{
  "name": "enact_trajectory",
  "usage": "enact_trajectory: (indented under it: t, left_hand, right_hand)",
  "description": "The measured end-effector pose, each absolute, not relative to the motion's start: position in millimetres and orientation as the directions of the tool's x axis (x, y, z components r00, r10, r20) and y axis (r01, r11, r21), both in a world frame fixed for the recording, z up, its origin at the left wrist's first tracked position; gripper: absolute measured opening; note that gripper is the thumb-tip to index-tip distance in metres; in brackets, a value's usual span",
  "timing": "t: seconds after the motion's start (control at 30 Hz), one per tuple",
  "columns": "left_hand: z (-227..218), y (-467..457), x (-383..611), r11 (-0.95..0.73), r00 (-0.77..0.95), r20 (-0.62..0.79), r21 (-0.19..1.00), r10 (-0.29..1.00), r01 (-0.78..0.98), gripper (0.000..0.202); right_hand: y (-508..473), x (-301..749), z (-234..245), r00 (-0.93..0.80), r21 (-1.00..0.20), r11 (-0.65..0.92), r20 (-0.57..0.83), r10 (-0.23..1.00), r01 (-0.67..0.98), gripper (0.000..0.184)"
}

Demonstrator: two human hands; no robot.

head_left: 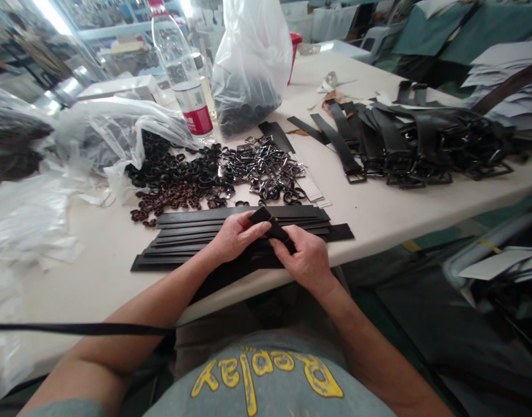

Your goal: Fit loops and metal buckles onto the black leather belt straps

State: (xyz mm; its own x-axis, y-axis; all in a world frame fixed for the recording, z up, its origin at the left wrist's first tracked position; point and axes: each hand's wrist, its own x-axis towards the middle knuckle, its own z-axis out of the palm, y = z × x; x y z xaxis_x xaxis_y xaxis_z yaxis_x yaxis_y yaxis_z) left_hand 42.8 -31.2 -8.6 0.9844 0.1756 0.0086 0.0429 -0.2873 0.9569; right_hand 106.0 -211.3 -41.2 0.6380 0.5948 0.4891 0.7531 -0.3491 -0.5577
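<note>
Both my hands work at the table's near edge, over a stack of flat black leather straps (196, 231). My left hand (233, 237) pinches the folded end of one black strap (270, 223), thumb and fingers closed on it. My right hand (304, 258) grips the same strap lower down, fingers wrapped round it. Just beyond lie a heap of dark leather loops (174, 182) and a heap of metal buckles (266, 165).
A pile of finished black belts with buckles (413, 142) lies at the right. A plastic water bottle (181, 69) and a clear bag of dark parts (248, 63) stand at the back. Crumpled plastic bags (74, 139) fill the left. A black strap (74, 329) crosses my left forearm.
</note>
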Motion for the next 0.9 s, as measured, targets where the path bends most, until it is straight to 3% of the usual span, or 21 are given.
enact_trajectory:
  t: [0.37, 0.9]
  left_hand:
    - [-9.4, -32.2, 43.3, -0.185, 0.985, -0.017, 0.982, 0.174, 0.049, 0.057]
    - [-6.1, -31.6, 42.0, -0.274, 0.985, 0.023, 0.962, 0.170, 0.024, 0.052]
  right_hand:
    - [-210.5, 105.3, -39.5, 0.639, -0.560, -0.344, 0.500, 0.584, 0.754, 0.024]
    - [-212.3, 106.0, -39.7, 0.620, -0.566, -0.308, 0.516, 0.591, 0.765, 0.025]
